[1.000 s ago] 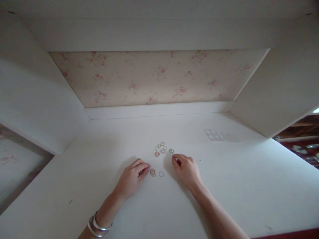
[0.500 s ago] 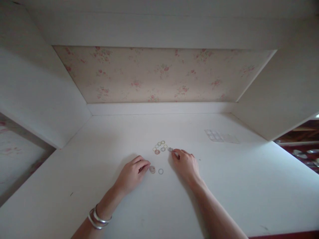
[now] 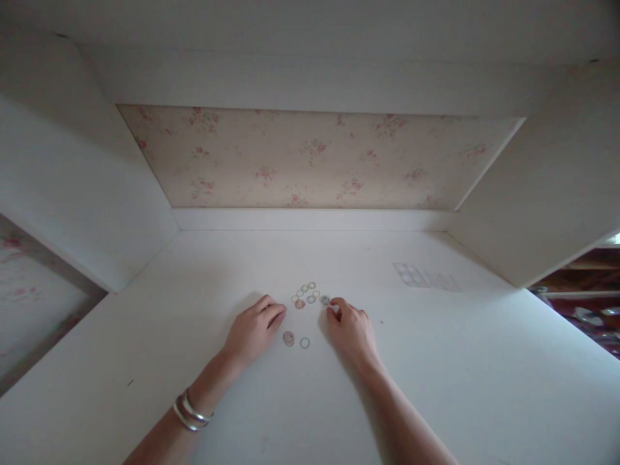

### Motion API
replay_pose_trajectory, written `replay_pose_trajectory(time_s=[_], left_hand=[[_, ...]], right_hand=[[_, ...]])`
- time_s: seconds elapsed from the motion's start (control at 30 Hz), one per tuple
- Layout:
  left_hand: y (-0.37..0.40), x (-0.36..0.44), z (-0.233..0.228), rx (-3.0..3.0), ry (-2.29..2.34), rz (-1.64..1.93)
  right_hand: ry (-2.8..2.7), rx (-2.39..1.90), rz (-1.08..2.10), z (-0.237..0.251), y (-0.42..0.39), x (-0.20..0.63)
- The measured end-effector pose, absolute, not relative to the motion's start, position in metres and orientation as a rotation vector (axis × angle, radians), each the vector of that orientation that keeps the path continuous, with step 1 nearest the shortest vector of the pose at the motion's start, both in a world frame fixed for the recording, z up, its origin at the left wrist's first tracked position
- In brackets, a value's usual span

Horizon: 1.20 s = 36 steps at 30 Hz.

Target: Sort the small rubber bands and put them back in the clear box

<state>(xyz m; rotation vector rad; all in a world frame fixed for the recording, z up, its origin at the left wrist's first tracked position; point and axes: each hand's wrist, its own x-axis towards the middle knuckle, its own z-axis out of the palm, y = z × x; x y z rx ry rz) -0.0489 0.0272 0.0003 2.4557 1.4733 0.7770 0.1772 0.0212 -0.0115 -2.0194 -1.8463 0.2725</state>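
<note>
1. The left hand (image 3: pixel 252 330) lies palm down on the white table (image 3: pixel 145 361), its forearm coming in from the lower left and slanting up toward the middle.
2. Its fingers are loosely curled and close together, holding nothing; the fingertips point toward the rings and stop just short of them.
3. Silver bangles (image 3: pixel 190 411) sit on the left wrist.
4. The right hand (image 3: pixel 349 329) also rests low on the table, with its forearm running in from the lower right.
5. Its thumb and forefinger are brought together at a single ring (image 3: pixel 325 300) on the right edge of the cluster; whether they pinch it or only touch it is too small to tell.
6. The other right fingers are bent and tucked under the palm.
7. The cluster of small rings (image 3: pixel 305 294) lies flat on the table just beyond both hands, near the middle.
8. Two more rings lie apart from the cluster, between the hands: a pinkish ring (image 3: pixel 289 338) just beside the left fingertips, and a pale ring (image 3: pixel 305 343) next to it.
9. A clear plastic sheet (image 3: pixel 425 276) lies well apart to the right.
10. Floral wallpaper (image 3: pixel 310 161) covers the back wall.
</note>
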Motion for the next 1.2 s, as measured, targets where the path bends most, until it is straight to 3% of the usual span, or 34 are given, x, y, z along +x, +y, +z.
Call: replay_pose_trajectory(time_s=[0.3, 0.73, 1.2], left_hand=[[0.063, -0.017, 0.003, 2.720, 1.380, 0.543], [0.061, -0.021, -0.003, 2.417, 1.309, 0.778], [0.004, -0.030, 0.008, 2.540, 1.241, 0.668]], right_hand=[[-1.841, -1.974, 0.268, -0.012, 0.021, 0.178], [-1.850, -1.982, 0.318, -0.012, 0.024, 0.179], [-1.835, -1.996, 0.337, -0.015, 0.025, 0.180]])
